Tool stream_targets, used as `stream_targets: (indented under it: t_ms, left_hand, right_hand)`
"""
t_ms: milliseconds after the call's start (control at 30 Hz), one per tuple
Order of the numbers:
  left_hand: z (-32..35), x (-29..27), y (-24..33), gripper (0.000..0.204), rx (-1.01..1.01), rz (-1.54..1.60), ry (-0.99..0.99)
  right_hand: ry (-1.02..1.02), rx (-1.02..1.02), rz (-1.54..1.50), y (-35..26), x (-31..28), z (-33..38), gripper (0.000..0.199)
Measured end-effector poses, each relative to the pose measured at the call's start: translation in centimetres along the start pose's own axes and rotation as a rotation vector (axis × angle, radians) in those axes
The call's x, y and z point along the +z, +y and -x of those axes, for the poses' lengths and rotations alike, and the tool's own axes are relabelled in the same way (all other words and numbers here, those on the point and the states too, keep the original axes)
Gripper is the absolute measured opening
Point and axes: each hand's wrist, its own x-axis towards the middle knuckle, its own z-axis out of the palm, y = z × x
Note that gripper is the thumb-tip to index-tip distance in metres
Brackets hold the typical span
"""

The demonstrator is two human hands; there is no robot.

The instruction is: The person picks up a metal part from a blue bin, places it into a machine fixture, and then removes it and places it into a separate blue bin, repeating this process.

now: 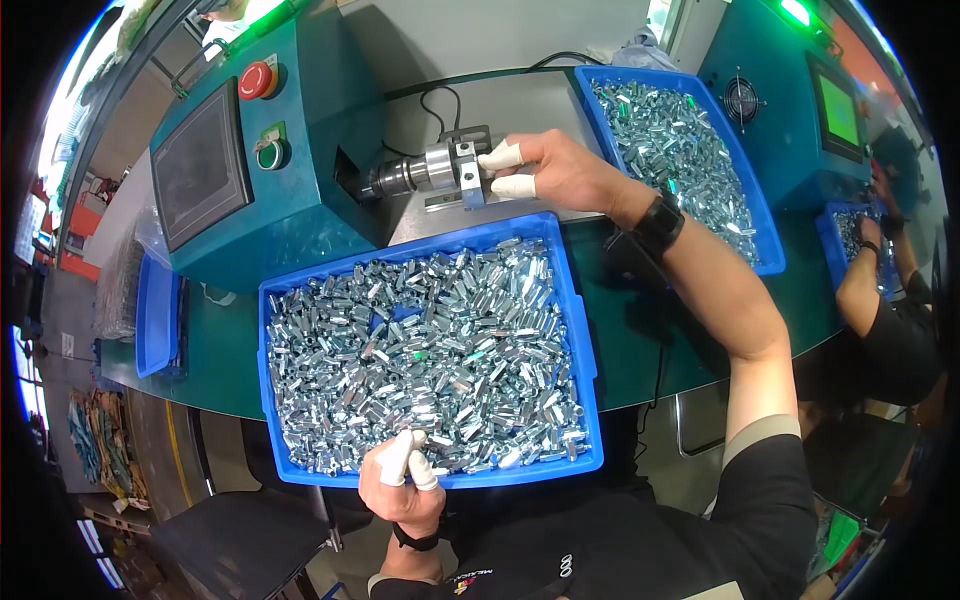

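Note:
My right hand (570, 175), with white finger cots on thumb and forefinger, reaches to the steel fixture block (470, 180) in front of the machine's spindle (405, 177). Its fingertips close at the block's right face; whatever they grip there is hidden. Close to my body, my left hand (405, 490) rests at the near rim of a blue tray (430, 481), also wearing white finger cots. Those fingers are pinched together, and I cannot make out what is between them. The tray is full of shiny hexagonal metal pieces (430, 350), long and nut-like.
A teal machine (300, 180) with a dark screen (203, 165), red stop button (257, 80) and green button (270, 153) stands at left. Another blue tray (768, 245) of metal pieces lies at right. Beyond it, a co-worker's arm (862, 275) reaches into a smaller tray.

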Motion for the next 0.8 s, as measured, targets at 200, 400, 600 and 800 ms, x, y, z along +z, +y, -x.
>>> stream_targets:
  t_ms: [200, 400, 600, 800]
  left_hand:
    - [0.5, 0.1, -0.1, 0.019, -0.007, 0.013, 0.03]
    - [0.5, 0.2, -0.2, 0.019, 0.016, 0.019, 0.056]
    - [0.5, 0.0, -0.3, 0.018, 0.027, 0.018, 0.068]
    - [0.7, 0.4, -0.1, 0.019, 0.047, 0.052, 0.094]
  right_hand:
    - [-0.001, 0.048, -0.022, -0.4, -0.3, 0.4, 0.037]
    - [0.042, 0.274, -0.081, -1.6, -1.6, 1.3, 0.036]
    - [0.364, 0.274, 0.346, -3.1, 0.2, -0.1, 0.056]
    - [0.297, 0.231, 0.901, -6.2, 1.4, -2.0, 0.057]
